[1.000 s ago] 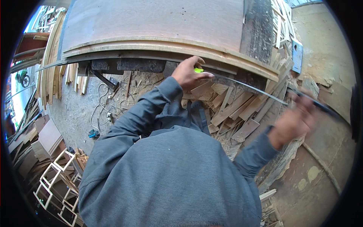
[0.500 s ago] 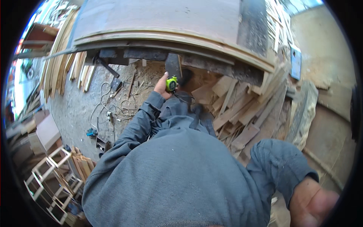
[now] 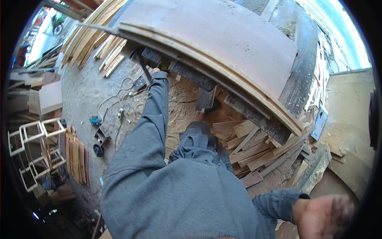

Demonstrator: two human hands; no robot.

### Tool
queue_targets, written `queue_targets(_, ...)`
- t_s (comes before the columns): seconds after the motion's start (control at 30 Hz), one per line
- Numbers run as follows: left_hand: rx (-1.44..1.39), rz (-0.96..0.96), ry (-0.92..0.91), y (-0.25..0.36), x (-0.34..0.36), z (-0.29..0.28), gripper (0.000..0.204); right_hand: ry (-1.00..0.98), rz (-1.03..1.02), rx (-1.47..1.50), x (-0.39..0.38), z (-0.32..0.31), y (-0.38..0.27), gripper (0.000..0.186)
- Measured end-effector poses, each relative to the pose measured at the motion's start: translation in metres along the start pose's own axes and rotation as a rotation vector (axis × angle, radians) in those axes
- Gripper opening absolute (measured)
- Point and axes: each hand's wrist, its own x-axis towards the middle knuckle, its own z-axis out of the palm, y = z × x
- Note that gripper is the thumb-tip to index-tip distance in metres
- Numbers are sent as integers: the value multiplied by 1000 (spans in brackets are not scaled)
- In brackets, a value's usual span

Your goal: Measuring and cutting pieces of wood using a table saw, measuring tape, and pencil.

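My left arm stretches forward to the near edge of the sheet-topped workbench point(image 3: 223, 30). At its end, my left hand point(image 3: 155, 71) shows only in part, beside a dark metal bar point(image 3: 144, 65) under the bench. A yellow-green tape measure point(image 3: 164, 68) shows just past the hand, which looks closed on it; the fingers are mostly hidden. Out at the lower right, my right hand point(image 3: 323, 215) is held away from my body, palm showing, fingers apart and blurred, with nothing in it.
Stacked boards point(image 3: 95, 30) lie at the far left. Cables point(image 3: 119, 93) and a blue power tool point(image 3: 94, 120) rest on the floor. Pale wooden frames point(image 3: 38, 143) stand at the lower left. Wood offcuts point(image 3: 254, 147) heap under the bench's right side, near a rough slab point(image 3: 316, 169).
My left hand has moved forward and left with the tape measure, partly under the bench edge. My view has turned, so the bench now slants. My right hand has turned and shows more fully.
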Motion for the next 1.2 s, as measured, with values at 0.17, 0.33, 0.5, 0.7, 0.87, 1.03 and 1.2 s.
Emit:
queue_targets(0.17, -1594, -34, 166, 1, 59, 42, 40, -232, 268, -224, -84, -3, 45, 50)
queue_targets(0.33, -1641, -217, 108, 9, -21, -22, 41, -290, 663, -374, -151, -3, 86, 18)
queue_targets(0.5, -1150, 537, 757, 51, -206, -93, 85, -164, 982, -447, -195, -31, 116, 16)
queue_targets(0.7, 13, 1615, 600, 131, -294, -149, 107, -183, 1050, -451, -216, -27, 120, 15)
queue_targets(0.87, 501, 1651, 269, 173, -275, -148, 82, -341, 920, -618, -218, -37, 97, 12)
queue_targets(1.03, 519, 1745, 250, 186, -304, -118, 74, -300, 933, -692, -232, -59, 73, 10)
queue_targets(1.2, 420, 1833, 224, 213, -374, -53, 71, -260, 921, -741, -241, -79, 48, 11)
